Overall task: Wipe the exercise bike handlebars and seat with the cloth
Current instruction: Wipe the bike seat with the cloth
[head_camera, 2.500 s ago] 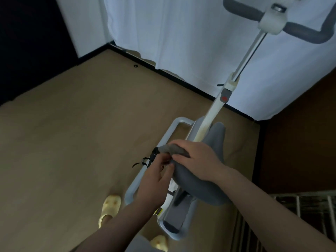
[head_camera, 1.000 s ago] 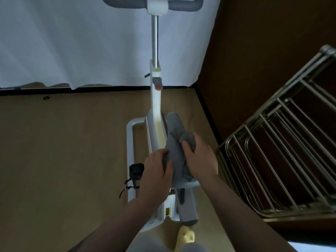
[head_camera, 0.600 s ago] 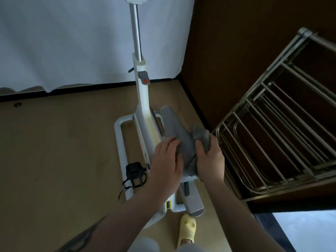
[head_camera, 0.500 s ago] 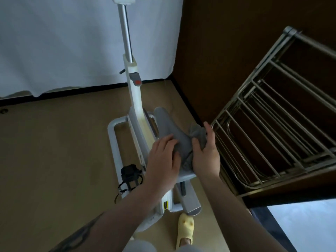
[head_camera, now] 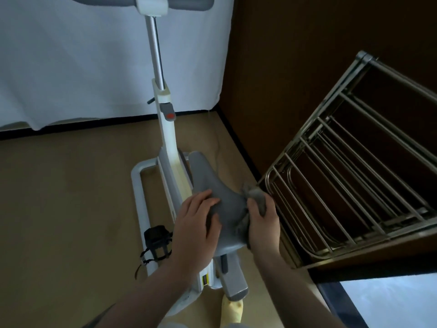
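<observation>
Tan floor; your left hand lies flat on the smooth grey seat, your right hand clamps the crumpled cloth, handlebars cropped.

A single head-worn wide-angle view looks steeply down and forward from close above the seat. The floor lies left, the handlebars are cut off at the far top edge.
</observation>
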